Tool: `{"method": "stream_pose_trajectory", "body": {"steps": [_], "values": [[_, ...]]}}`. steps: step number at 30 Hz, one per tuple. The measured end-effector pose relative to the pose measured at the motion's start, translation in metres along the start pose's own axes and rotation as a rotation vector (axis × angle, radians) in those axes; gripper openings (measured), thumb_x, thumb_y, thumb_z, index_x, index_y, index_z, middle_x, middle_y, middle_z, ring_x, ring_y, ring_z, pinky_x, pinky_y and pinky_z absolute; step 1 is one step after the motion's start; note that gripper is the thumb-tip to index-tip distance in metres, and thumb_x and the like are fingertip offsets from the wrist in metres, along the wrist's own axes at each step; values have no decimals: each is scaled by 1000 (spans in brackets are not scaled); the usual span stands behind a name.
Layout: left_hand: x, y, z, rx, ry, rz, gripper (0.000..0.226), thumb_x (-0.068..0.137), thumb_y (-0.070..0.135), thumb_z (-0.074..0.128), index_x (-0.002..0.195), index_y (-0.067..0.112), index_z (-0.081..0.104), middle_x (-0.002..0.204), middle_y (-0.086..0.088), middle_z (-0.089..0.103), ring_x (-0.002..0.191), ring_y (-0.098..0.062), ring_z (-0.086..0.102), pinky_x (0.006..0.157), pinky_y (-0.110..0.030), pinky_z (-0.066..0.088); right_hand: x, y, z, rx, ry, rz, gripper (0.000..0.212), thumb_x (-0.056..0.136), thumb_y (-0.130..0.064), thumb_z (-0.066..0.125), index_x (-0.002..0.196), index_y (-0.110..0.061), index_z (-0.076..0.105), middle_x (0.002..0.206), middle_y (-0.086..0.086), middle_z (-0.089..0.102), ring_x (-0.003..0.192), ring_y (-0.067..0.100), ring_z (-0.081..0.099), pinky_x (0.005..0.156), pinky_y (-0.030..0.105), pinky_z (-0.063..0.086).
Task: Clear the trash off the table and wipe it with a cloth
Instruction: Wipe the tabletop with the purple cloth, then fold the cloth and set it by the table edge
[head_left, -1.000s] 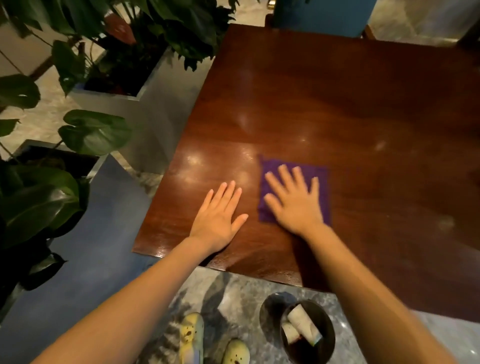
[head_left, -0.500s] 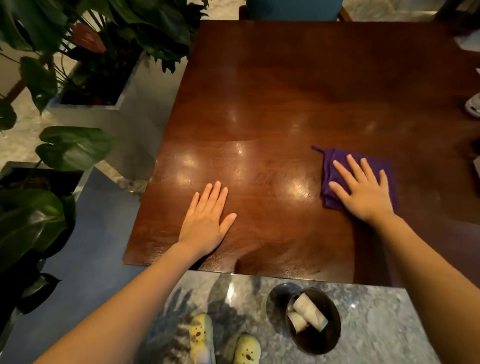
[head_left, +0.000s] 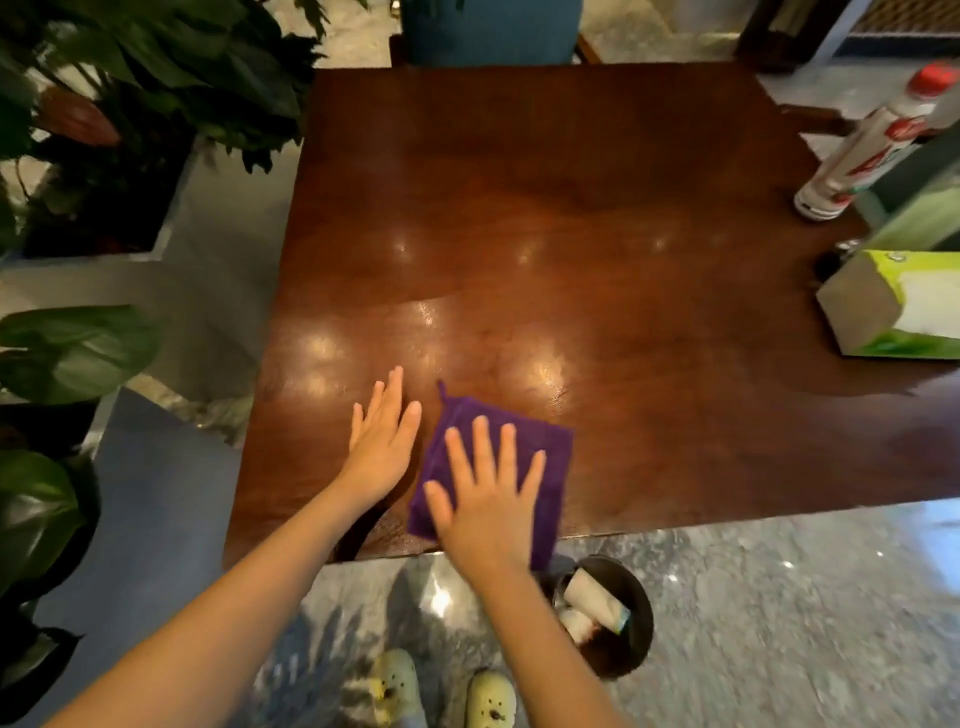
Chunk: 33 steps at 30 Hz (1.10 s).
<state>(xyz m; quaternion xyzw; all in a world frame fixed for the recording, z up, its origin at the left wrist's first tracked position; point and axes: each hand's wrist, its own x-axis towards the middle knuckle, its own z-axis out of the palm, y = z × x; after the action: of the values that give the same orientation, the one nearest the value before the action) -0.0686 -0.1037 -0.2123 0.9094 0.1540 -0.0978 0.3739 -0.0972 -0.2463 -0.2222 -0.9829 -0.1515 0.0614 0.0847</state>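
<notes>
A purple cloth (head_left: 550, 457) lies flat at the near edge of the dark wooden table (head_left: 545, 218), one corner hanging over the edge. My right hand (head_left: 485, 493) presses flat on the cloth with the fingers spread. My left hand (head_left: 382, 441) rests flat on the bare wood just left of the cloth, holding nothing. On the floor below the table edge stands a small dark bin (head_left: 623, 623) with crumpled white trash (head_left: 592, 605) inside.
A white spray bottle with a red cap (head_left: 862, 150) and a green tissue box (head_left: 893, 312) sit at the table's right side. Potted plants (head_left: 130, 104) crowd the left. A blue chair (head_left: 488, 31) stands at the far edge. My shoes (head_left: 441, 691) show below.
My right hand has slid the cloth from the right of the table back left and toward the near edge, beside my left hand. The view has shifted right, showing the bottle and box.
</notes>
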Motion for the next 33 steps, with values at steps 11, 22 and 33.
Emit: {"method": "stream_pose_trajectory", "body": {"steps": [11, 22, 33], "values": [[12, 13, -15, 441, -100, 381, 51, 93, 27, 49, 141, 19, 37, 138, 0, 48, 131, -20, 38, 108, -34, 33, 10, 31, -39, 105, -28, 47, 42, 80, -27, 52, 121, -25, 61, 125, -7, 64, 108, 16, 62, 85, 40, 50], [34, 46, -40, 558, -480, 252, 35, 93, 44, 47, 103, 13, 57, 105, -9, 64, 94, -26, 58, 77, -33, 42, 40, 60, -73, -47, -144, 7, 29, 92, -19, 48, 120, -13, 53, 124, 11, 48, 116, 32, 41, 96, 42, 34], [30, 97, -111, 225, -347, 454, 13, 81, 24, 70, 83, 22, 57, 81, 6, 58, 83, -15, 55, 68, -18, 39, 73, 87, -194, 447, -171, 111, 19, 79, -10, 70, 97, -7, 71, 84, 5, 65, 81, 13, 57, 60, 14, 40]]}}
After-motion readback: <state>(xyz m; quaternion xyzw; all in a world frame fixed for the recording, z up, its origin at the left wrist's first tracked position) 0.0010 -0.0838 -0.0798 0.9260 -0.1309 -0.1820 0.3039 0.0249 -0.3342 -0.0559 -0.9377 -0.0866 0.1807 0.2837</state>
